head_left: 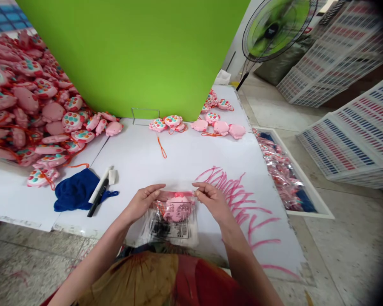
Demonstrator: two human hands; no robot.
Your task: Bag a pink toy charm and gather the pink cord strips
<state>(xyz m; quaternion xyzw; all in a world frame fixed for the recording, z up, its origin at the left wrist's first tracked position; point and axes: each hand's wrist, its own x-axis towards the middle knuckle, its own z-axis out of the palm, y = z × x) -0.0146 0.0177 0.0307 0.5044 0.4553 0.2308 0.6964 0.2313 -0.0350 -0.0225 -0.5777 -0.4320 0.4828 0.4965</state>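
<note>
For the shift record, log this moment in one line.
left hand: at bag, top left; right hand: at bag, top right; in bag: pink toy; left of bag: blue cloth, black pen

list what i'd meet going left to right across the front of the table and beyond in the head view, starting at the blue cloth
blue cloth, left hand, bagged pink toy, right hand, white-rimmed tray, white slotted basket
</note>
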